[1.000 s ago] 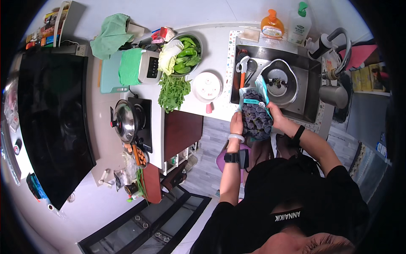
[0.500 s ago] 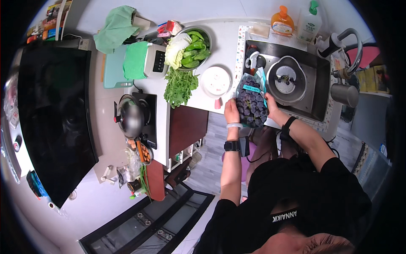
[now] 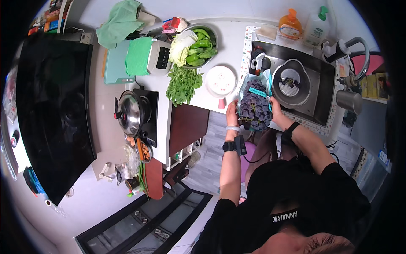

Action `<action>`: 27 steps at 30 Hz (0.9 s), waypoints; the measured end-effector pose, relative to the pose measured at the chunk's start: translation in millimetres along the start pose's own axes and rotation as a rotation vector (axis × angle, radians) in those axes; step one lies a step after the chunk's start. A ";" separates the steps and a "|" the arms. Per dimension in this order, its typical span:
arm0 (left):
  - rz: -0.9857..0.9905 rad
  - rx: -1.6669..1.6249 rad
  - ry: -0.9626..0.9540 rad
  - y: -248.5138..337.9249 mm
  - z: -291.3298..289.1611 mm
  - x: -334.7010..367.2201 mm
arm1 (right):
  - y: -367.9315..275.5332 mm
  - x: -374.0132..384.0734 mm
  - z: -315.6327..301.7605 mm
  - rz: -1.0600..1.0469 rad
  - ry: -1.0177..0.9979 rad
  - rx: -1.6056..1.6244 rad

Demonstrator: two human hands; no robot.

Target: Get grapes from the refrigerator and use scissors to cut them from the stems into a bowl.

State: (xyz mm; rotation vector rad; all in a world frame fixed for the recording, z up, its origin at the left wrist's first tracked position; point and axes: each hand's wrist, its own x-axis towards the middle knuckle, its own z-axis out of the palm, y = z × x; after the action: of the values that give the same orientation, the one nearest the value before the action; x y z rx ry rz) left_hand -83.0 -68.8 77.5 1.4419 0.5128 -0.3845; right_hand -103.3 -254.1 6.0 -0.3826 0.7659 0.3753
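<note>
The bag of grapes [image 3: 255, 108] sits between my hands at the sink's near left corner, its lower end hanging past the front of the worktop [image 3: 228, 36]. My left hand [image 3: 231, 113] grips its side at 8 o'clock, and my right hand [image 3: 277, 111] grips the other side between 3 and 4 o'clock. I'm supporting it from both flanks; whether any fingers reach underneath, I can't tell.

That is where I'd worry: if either hand slackens, the thin, heavily filled bag could sag, and grapes might drop toward the floor [image 3: 201, 156] at my 7 o'clock. Squeezing too hard could split the soft fruit. The bag's flimsy far end, around 1 o'clock, looks loose, so a sharp tip that way could spill them in a rush.

At 2 o'clock from the bag, the pot [image 3: 305, 86] stands in the sink [image 3: 320, 95] with a little dark fruit inside. Fruit poured short of its rim would land in the basin. Kitchen tools [image 3: 265, 63] lie close at 12 o'clock and might snag the plastic. At 10 o'clock, the white dish [image 3: 220, 80] rests near the worktop's edge, where my left elbow or a swinging bag could knock its pink handle [image 3: 221, 103].
</note>
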 end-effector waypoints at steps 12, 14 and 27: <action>-0.131 -0.183 0.031 16.6 -13.6 38.4 | -16.9 17.0 51.6 -0.068 -0.136 -0.032; -0.056 -0.195 -0.053 14.6 -19.3 44.5 | -19.3 18.6 62.7 -0.022 -0.196 -0.040; 0.031 -0.279 0.032 26.9 -36.4 47.6 | -22.5 61.9 93.8 -0.156 -0.104 -0.226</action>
State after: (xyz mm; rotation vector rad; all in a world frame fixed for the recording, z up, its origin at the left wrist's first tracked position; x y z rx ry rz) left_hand -32.4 -27.4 71.9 1.1866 0.5468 -0.2538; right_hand 3.6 -218.7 27.3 -0.6269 0.5894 0.3329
